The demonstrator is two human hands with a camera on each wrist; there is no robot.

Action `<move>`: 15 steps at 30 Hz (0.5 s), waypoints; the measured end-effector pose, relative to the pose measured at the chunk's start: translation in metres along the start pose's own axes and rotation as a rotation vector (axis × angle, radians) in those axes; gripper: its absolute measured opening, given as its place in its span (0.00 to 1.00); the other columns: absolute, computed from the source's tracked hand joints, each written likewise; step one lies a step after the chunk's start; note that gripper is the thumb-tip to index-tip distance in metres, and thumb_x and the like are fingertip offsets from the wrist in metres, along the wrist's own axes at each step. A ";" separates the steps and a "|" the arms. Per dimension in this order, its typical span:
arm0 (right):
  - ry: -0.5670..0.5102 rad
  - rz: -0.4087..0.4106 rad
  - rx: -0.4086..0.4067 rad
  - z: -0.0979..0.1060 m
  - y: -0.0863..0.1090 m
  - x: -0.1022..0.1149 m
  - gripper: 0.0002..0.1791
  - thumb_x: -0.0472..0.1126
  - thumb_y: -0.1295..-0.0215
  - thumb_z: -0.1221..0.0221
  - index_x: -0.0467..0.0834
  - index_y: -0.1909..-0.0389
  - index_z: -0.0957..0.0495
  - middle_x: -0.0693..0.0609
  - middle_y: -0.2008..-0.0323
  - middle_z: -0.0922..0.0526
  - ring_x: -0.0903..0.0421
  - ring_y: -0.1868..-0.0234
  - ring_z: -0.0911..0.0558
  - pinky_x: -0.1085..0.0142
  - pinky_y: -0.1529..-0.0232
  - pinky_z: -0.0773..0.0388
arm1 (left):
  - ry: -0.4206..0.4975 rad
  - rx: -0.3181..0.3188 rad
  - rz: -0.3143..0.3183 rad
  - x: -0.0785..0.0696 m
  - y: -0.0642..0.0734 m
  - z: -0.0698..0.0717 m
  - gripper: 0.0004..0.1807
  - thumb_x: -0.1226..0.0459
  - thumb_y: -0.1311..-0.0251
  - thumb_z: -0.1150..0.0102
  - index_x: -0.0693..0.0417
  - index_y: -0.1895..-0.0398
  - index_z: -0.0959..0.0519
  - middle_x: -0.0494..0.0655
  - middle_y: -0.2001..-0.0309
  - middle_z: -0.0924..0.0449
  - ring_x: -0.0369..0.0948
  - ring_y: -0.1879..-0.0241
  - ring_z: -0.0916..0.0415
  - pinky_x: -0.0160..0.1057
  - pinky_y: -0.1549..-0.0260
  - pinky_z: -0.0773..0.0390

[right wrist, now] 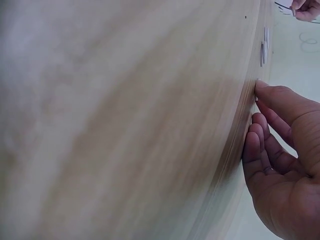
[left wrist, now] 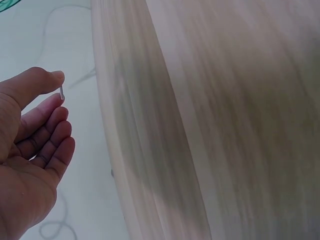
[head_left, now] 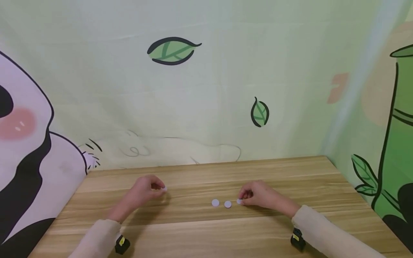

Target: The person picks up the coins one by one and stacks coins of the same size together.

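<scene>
In the head view my left hand hovers over the left part of the wooden table, pinching a small white disc between thumb and index finger. The left wrist view shows this disc edge-on, thin and flat. My right hand, right of centre, has thumb and index finger on another white disc at the tabletop. Its fingertips appear to touch the wood in the right wrist view, where only a sliver of that disc shows. Just left of it, two more white discs lie flat, side by side and apart.
The wooden table ends at the back against a pale green cloth printed with leaves, a panda and bamboo. Black wrist devices sit below both beige sleeves.
</scene>
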State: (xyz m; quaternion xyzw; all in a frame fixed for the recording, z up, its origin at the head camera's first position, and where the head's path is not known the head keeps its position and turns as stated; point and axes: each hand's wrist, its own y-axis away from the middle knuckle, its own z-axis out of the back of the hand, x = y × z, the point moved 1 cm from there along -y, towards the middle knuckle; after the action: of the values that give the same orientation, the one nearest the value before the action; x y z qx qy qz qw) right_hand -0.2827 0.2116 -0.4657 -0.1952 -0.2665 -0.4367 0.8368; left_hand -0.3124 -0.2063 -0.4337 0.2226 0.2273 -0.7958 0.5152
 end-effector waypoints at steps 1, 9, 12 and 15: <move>0.002 0.005 0.000 0.000 0.000 0.000 0.04 0.41 0.39 0.28 0.48 0.67 0.14 0.62 0.72 0.20 0.67 0.70 0.25 0.71 0.67 0.25 | 0.003 0.003 0.004 -0.002 0.000 -0.001 0.05 0.66 0.42 0.28 0.57 0.67 0.15 0.45 0.65 0.17 0.41 0.62 0.22 0.40 0.60 0.20; 0.012 0.003 -0.009 0.000 0.001 0.001 0.04 0.40 0.39 0.28 0.47 0.68 0.15 0.62 0.73 0.20 0.67 0.70 0.25 0.71 0.67 0.25 | 0.001 0.021 -0.044 -0.013 0.001 -0.005 0.04 0.66 0.41 0.28 0.57 0.66 0.15 0.44 0.65 0.17 0.41 0.61 0.21 0.42 0.59 0.19; 0.006 0.003 -0.008 0.000 0.001 0.001 0.04 0.40 0.39 0.29 0.47 0.68 0.15 0.62 0.73 0.20 0.67 0.70 0.25 0.71 0.67 0.25 | 0.004 0.023 -0.055 -0.015 0.000 -0.007 0.04 0.67 0.42 0.28 0.58 0.66 0.15 0.44 0.65 0.17 0.41 0.62 0.21 0.42 0.59 0.19; -0.001 0.003 -0.008 0.000 0.001 0.001 0.04 0.39 0.39 0.29 0.47 0.68 0.15 0.62 0.73 0.20 0.67 0.70 0.25 0.71 0.67 0.25 | 0.005 0.025 -0.076 -0.017 0.000 -0.009 0.05 0.67 0.42 0.28 0.58 0.66 0.15 0.45 0.65 0.17 0.41 0.62 0.21 0.44 0.59 0.18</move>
State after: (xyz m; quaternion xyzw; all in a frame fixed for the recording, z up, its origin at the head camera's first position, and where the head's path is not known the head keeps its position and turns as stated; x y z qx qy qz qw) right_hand -0.2817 0.2115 -0.4649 -0.1990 -0.2649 -0.4362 0.8366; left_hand -0.3046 -0.1884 -0.4310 0.2221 0.2269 -0.8171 0.4811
